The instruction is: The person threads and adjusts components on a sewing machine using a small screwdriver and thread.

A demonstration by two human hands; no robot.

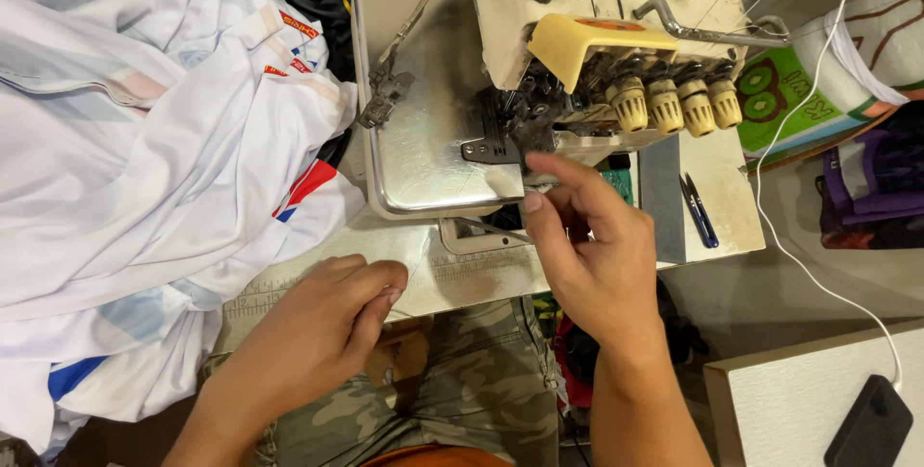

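White fabric with red and blue bits is heaped all over the far left, spilling off the bench edge well left of the left hand. That hand sits at the near edge of the bench, fingers pinched narrow; looks like a fine thread between them, but it's too thin to really make out. Camo trousers show right below both hands.

Moving right, the shiny metal plate of the serger lies just beyond the right hand. Its fingers are curled close together up by the presser foot, touching or nearly so; can't tell if they're gripping anything. Four cream tension knobs sit just up and right of that hand.

Further right, blue snips lie on bare bench with some free room around them. A white cable runs down to a black phone on a pale cabinet, cut off at the corner. Colourful cloth at the far right edge is cropped too.
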